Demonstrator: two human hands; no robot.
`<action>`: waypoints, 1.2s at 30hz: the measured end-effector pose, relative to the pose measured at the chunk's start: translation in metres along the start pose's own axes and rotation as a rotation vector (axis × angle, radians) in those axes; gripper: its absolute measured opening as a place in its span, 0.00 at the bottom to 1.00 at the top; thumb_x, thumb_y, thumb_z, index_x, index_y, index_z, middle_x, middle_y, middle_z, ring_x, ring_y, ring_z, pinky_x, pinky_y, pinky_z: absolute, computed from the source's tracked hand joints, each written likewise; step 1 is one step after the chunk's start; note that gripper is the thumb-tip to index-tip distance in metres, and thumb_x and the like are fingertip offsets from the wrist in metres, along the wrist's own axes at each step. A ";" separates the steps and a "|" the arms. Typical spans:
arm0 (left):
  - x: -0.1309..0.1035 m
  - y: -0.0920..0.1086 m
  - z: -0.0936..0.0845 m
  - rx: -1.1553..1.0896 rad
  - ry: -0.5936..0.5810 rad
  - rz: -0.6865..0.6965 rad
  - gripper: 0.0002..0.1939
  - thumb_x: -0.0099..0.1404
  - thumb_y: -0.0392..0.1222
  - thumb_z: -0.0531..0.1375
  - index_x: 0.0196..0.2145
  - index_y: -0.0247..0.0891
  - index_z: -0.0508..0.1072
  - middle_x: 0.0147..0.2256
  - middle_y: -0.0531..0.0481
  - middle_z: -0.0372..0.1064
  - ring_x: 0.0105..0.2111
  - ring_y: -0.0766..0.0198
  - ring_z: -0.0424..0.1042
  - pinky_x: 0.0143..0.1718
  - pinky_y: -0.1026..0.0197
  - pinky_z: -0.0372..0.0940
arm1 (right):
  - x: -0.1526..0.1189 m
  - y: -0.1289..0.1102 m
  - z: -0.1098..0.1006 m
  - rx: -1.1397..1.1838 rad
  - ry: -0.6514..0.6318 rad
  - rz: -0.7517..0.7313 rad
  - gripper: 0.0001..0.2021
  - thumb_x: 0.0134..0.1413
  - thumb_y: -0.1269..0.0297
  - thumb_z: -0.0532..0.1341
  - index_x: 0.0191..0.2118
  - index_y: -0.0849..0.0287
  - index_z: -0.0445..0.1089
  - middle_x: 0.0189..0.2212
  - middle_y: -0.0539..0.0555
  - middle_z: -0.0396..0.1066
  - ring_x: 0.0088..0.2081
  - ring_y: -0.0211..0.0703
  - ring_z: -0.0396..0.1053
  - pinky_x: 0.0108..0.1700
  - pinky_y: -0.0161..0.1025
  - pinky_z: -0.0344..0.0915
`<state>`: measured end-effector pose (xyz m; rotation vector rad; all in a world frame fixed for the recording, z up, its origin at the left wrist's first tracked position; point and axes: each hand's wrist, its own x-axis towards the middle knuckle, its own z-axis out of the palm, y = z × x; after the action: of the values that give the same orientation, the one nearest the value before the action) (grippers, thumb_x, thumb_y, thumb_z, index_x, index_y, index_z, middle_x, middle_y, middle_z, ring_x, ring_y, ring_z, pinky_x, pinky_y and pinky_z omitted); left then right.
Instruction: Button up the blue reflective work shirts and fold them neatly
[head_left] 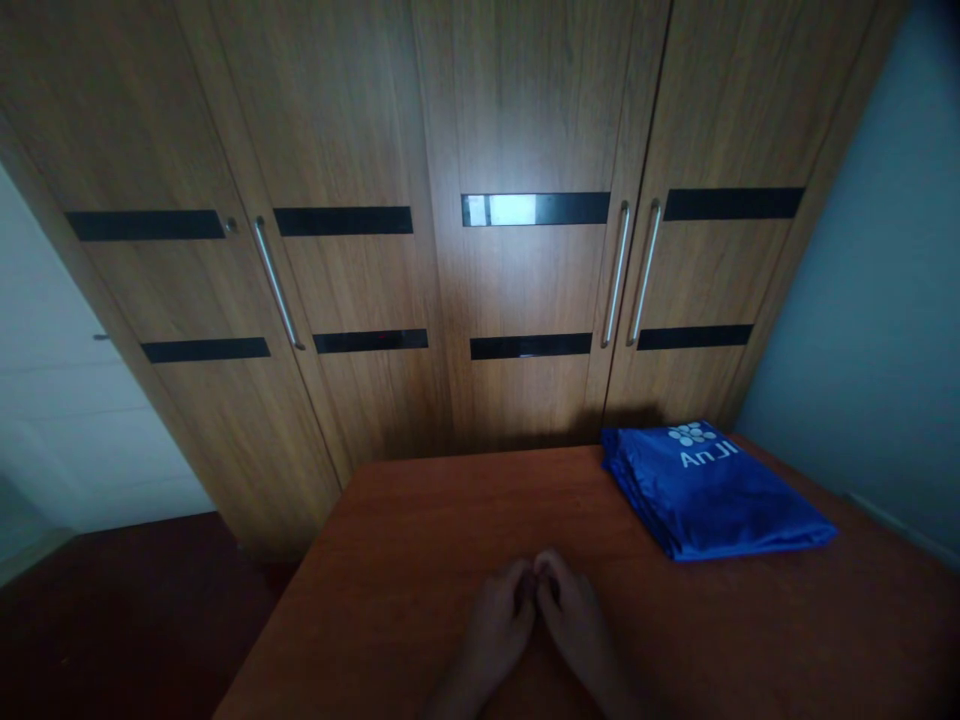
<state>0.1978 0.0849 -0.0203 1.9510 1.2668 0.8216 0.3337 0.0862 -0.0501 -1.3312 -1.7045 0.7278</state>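
Note:
My left hand (498, 622) and my right hand (571, 612) are together over the near middle of the wooden table (420, 530). Their curled fingers meet at the front, thumbs on the inner sides. Both look closed, and no object shows in either one; the picture is dark here and the inner fingers are partly hidden. To the right and farther back lies a folded blue cloth (720, 500) with a shiny surface, the nearest thing to my right hand. White lettering and a cluster of white ovals are printed on its far part.
Behind the table stands a wooden wardrobe (367, 290) with black strips and long metal handles (616, 275), its doors shut. A pale blue wall (862, 330) rises on the right. White panels (97, 430) and a dark red floor (135, 610) are on the left.

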 end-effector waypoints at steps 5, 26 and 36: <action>-0.003 0.001 0.002 0.002 0.028 0.010 0.19 0.59 0.30 0.49 0.45 0.40 0.70 0.44 0.45 0.73 0.43 0.61 0.71 0.46 0.60 0.62 | -0.001 -0.003 0.000 -0.050 -0.006 0.028 0.09 0.56 0.71 0.48 0.35 0.54 0.63 0.31 0.51 0.72 0.33 0.39 0.71 0.35 0.32 0.61; -0.004 0.000 0.001 -0.062 0.026 0.025 0.23 0.58 0.29 0.50 0.50 0.40 0.69 0.49 0.45 0.71 0.47 0.62 0.70 0.51 0.59 0.62 | -0.003 -0.007 -0.001 -0.054 -0.028 0.035 0.08 0.57 0.69 0.49 0.35 0.55 0.65 0.32 0.52 0.73 0.35 0.40 0.71 0.37 0.34 0.61; -0.003 0.004 -0.001 -0.038 0.041 0.051 0.23 0.61 0.30 0.49 0.52 0.40 0.68 0.50 0.45 0.70 0.48 0.61 0.70 0.51 0.58 0.62 | -0.001 -0.005 0.000 -0.073 -0.022 0.016 0.10 0.61 0.63 0.49 0.37 0.54 0.66 0.34 0.52 0.73 0.36 0.41 0.71 0.38 0.35 0.61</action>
<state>0.1978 0.0806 -0.0164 1.9524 1.2206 0.9094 0.3315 0.0843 -0.0455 -1.3928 -1.7541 0.6975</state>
